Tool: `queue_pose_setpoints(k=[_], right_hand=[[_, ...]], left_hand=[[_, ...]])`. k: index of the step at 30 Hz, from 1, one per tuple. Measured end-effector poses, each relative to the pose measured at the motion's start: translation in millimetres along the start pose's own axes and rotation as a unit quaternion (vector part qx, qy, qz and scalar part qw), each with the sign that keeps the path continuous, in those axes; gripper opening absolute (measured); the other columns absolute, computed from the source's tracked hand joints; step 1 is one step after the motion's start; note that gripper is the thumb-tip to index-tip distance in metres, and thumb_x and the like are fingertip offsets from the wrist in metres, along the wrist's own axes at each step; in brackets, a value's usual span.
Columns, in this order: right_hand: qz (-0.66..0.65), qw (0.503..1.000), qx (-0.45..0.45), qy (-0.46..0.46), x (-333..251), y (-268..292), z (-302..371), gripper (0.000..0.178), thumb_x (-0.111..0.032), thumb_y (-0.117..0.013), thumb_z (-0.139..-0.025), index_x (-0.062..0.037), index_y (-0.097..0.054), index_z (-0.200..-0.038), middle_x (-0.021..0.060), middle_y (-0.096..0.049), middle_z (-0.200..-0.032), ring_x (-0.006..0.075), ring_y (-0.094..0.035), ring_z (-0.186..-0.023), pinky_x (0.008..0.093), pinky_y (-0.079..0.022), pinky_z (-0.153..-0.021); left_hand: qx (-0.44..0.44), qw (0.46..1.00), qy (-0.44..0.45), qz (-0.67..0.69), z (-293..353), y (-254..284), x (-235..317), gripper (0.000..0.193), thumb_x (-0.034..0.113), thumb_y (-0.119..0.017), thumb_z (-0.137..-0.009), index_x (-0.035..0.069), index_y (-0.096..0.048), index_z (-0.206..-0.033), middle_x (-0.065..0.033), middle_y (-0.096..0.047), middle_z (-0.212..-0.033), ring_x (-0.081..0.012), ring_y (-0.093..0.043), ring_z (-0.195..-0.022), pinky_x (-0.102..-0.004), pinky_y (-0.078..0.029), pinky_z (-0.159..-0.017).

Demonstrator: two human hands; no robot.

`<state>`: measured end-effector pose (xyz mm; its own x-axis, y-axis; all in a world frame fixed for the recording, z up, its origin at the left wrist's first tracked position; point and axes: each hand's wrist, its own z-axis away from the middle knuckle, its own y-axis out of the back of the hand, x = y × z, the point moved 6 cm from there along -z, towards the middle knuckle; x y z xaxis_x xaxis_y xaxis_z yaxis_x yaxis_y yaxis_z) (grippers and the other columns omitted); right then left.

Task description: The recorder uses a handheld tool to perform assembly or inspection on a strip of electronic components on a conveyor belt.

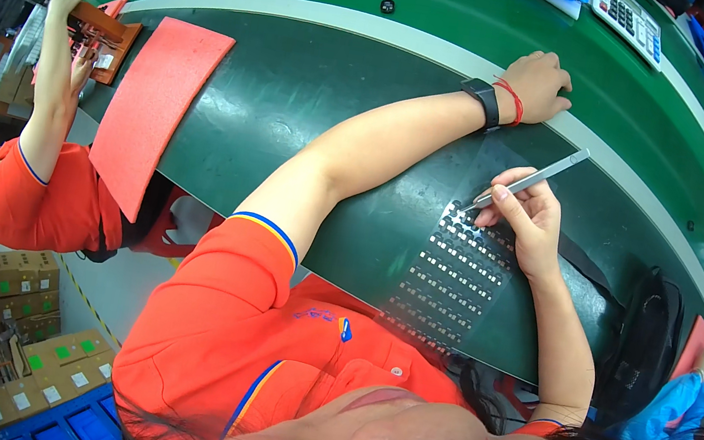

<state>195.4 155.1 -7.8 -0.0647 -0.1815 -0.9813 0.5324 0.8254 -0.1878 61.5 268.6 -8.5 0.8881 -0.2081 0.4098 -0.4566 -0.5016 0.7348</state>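
My right hand pinches silver tweezers whose tip points down at the top rows of a clear sheet. That sheet carries several rows of small black and whitish pieces and lies on the dark green table, its lower end near the table's front edge. My left hand rests farther off, on the pale strip along the back of the table. Its fingers are loosely bent and apart, with nothing seen in them. A black watch and a red cord are around that wrist.
To the left a pink foam mat overhangs the table edge, beside a co-worker in red. A black bag lies to the right, near another person's blue sleeve. On the back shelf sits a calculator. Cardboard boxes are stacked at lower left.
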Motion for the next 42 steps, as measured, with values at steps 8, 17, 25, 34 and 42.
queue_pose_setpoints(k=[8,17,25,34,42], right_hand=[[-0.014,1.000,0.009,-0.004,-2,4,1,0.017,-0.011,-0.058,-0.090,-0.0001,-0.053,-0.102,0.0095,-0.062,-0.084,0.0145,-0.064,-0.066,0.0227,-0.053,-0.059],[-0.057,0.998,-0.003,-0.003,2,-2,1,0.013,-0.009,-0.059,-0.090,-0.0009,-0.054,-0.098,0.0087,-0.061,-0.082,0.0145,-0.064,-0.066,0.0236,-0.052,-0.059],[-0.065,0.995,0.062,0.044,-11,12,-2,0.019,-0.014,-0.062,-0.089,-0.0003,-0.054,-0.100,0.0114,-0.064,-0.082,0.0168,-0.065,-0.062,0.0241,-0.051,-0.055],[0.081,0.994,0.073,0.015,-29,26,4,0.021,-0.014,-0.062,-0.089,-0.0024,-0.054,-0.104,0.0079,-0.063,-0.090,0.0149,-0.065,-0.080,0.0241,-0.051,-0.069],[0.075,0.990,0.118,-0.004,-21,56,42,0.018,-0.012,-0.058,-0.091,-0.0019,-0.052,-0.105,0.0089,-0.063,-0.090,0.0162,-0.065,-0.081,0.0256,-0.053,-0.070]], left_hand=[[0.018,0.997,0.058,-0.043,-16,11,-21,0.039,0.038,-0.075,-0.069,0.009,-0.071,-0.095,-0.0202,-0.061,-0.097,-0.0352,-0.058,-0.094,-0.0418,-0.047,-0.085],[-0.002,0.998,0.063,0.018,1,30,-27,0.029,0.031,-0.073,-0.073,0.009,-0.072,-0.092,-0.0130,-0.064,-0.085,-0.0259,-0.062,-0.079,-0.0362,-0.049,-0.074],[-0.127,0.980,0.032,0.151,78,97,-2,0.024,0.019,-0.072,-0.078,0.007,-0.070,-0.099,-0.0064,-0.061,-0.088,-0.0150,-0.059,-0.075,-0.0258,-0.048,-0.067],[-0.185,0.971,-0.067,0.133,131,130,22,0.026,0.016,-0.072,-0.075,0.010,-0.068,-0.099,-0.0060,-0.059,-0.096,-0.0244,-0.054,-0.094,-0.0331,-0.042,-0.083],[-0.219,0.941,-0.228,0.117,139,111,93,0.048,0.027,-0.074,-0.074,0.010,-0.059,-0.117,-0.0129,-0.054,-0.124,-0.0308,-0.050,-0.116,-0.0408,-0.038,-0.095]])
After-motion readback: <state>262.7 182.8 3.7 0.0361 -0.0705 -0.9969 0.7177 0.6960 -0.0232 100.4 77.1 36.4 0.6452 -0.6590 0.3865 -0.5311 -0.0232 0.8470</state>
